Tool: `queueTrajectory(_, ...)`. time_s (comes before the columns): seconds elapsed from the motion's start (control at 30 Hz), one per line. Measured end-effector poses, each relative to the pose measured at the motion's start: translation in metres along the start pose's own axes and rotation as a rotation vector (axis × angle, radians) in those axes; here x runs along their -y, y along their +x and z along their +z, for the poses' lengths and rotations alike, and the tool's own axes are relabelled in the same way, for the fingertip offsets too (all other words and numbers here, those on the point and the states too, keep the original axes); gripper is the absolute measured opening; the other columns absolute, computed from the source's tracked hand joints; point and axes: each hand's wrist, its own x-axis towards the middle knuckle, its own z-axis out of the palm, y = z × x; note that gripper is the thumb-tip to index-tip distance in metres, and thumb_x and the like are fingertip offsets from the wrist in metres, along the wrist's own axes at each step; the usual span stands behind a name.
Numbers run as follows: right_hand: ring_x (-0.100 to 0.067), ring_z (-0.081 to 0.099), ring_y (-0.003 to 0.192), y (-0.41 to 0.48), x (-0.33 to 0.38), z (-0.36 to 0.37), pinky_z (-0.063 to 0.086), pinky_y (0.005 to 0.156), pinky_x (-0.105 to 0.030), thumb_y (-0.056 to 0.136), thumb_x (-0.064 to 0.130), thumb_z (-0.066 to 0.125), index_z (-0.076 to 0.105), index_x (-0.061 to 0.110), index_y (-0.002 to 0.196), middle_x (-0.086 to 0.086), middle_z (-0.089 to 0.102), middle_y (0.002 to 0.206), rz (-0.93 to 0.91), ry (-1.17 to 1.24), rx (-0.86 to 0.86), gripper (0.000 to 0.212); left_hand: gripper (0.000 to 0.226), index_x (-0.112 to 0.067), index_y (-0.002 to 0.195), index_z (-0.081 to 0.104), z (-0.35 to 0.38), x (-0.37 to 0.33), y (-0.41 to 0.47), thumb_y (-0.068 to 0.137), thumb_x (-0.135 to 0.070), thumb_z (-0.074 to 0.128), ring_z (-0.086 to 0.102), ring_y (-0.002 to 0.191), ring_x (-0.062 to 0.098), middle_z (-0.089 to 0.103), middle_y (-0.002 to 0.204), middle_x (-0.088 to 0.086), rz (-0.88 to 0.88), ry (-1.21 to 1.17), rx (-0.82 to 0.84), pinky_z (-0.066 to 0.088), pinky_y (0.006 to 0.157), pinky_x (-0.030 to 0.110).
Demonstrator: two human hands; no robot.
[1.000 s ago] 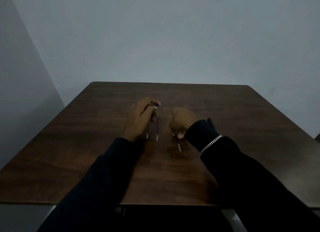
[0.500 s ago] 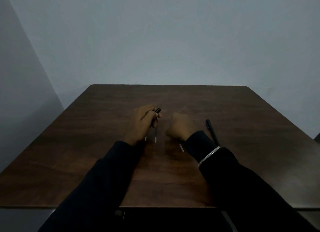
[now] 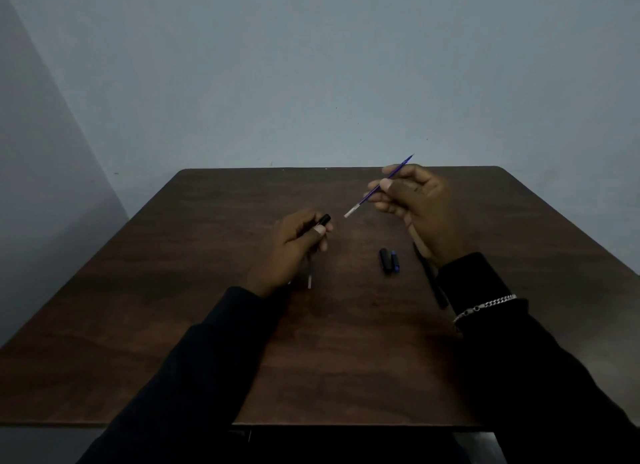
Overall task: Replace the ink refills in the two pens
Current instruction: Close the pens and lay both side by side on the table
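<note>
My right hand (image 3: pixel 420 207) is raised over the far middle of the table and pinches a thin blue ink refill (image 3: pixel 375 188) between thumb and fingers; its white end points down-left toward my left hand. My left hand (image 3: pixel 294 249) grips a black pen barrel (image 3: pixel 320 223) low over the table, the open end pointing up-right. A second refill (image 3: pixel 309 279) lies on the table just under that hand. A dark pen cap with blue trim (image 3: pixel 388 261) lies between my hands. Another black pen (image 3: pixel 431 278) lies on the table, partly hidden by my right wrist.
The brown wooden table (image 3: pixel 346 342) stands against a plain grey-blue wall. Its front edge runs close to my body, and my dark sleeves cover much of the near half. A silver bracelet (image 3: pixel 485 306) is on my right wrist.
My right hand has lifted up and to the right from the table with the blue refill. The cap and more of the second pen have come into sight. My left hand still holds the barrel.
</note>
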Motion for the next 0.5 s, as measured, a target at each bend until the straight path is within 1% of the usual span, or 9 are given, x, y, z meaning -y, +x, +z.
queueTrajectory(0.07, -0.025, 0.077, 0.083, -0.0019, -0.0006, -0.0005, 0.059, 0.071, -0.028, 0.098, 0.000, 0.061, 0.062, 0.001, 0.113, -0.015, 0.079, 0.095, -0.045, 0.020, 0.006, 0.014, 0.021, -0.012, 0.101, 0.070, 0.0003, -0.0012, -0.0006, 0.109, -0.012, 0.051, 0.062, 0.070, 0.009, 0.068, 0.080, 0.003, -0.013, 0.034, 0.033, 0.046, 0.061, 0.015)
queueTrajectory(0.13, -0.029, 0.077, 0.088, -0.0030, 0.0003, 0.0001, 0.060, 0.073, -0.030, 0.098, 0.001, 0.062, 0.062, 0.004, 0.110, -0.017, 0.078, 0.099, -0.079, 0.008, 0.010, 0.012, 0.023, -0.014, 0.102, 0.069, 0.0007, -0.0018, -0.0013, 0.111, -0.008, 0.049, 0.064, 0.072, 0.008, 0.069, 0.084, 0.004, -0.023, 0.049, 0.046, 0.047, 0.062, 0.013)
queueTrajectory(0.23, -0.032, 0.077, 0.092, -0.0042, 0.0007, 0.0022, 0.060, 0.073, -0.030, 0.098, 0.002, 0.063, 0.063, 0.007, 0.107, -0.019, 0.078, 0.102, -0.104, -0.017, 0.031, 0.010, 0.023, -0.019, 0.102, 0.068, 0.0014, -0.0022, -0.0019, 0.111, -0.008, 0.049, 0.064, 0.073, 0.009, 0.069, 0.082, 0.001, -0.011, 0.068, 0.047, 0.048, 0.063, 0.015)
queueTrajectory(0.33, -0.032, 0.077, 0.092, -0.0057, -0.0012, 0.0044, 0.061, 0.072, -0.030, 0.098, 0.001, 0.063, 0.063, 0.003, 0.109, -0.019, 0.078, 0.102, -0.107, -0.058, 0.052, 0.011, 0.022, -0.021, 0.102, 0.068, 0.0012, -0.0004, -0.0013, 0.111, -0.012, 0.050, 0.064, 0.071, 0.010, 0.068, 0.079, -0.002, 0.007, 0.085, 0.055, 0.048, 0.063, 0.018)
queueTrajectory(0.43, -0.032, 0.078, 0.091, -0.0060, -0.0018, 0.0051, 0.062, 0.073, -0.032, 0.098, 0.002, 0.064, 0.063, 0.002, 0.109, -0.018, 0.078, 0.101, -0.107, -0.083, 0.065, 0.012, 0.018, -0.019, 0.104, 0.068, 0.0011, 0.0007, -0.0011, 0.109, -0.018, 0.050, 0.063, 0.070, 0.012, 0.068, 0.078, -0.001, 0.016, 0.089, 0.063, 0.048, 0.064, 0.022)
queueTrajectory(0.5, -0.032, 0.078, 0.091, -0.0062, -0.0020, 0.0049, 0.062, 0.074, -0.034, 0.097, 0.002, 0.064, 0.063, 0.001, 0.110, -0.018, 0.078, 0.101, -0.105, -0.092, 0.074, 0.013, 0.019, -0.016, 0.106, 0.068, 0.0014, 0.0002, -0.0010, 0.110, -0.017, 0.050, 0.062, 0.070, 0.012, 0.068, 0.078, 0.000, 0.008, 0.093, 0.066, 0.048, 0.063, 0.023)
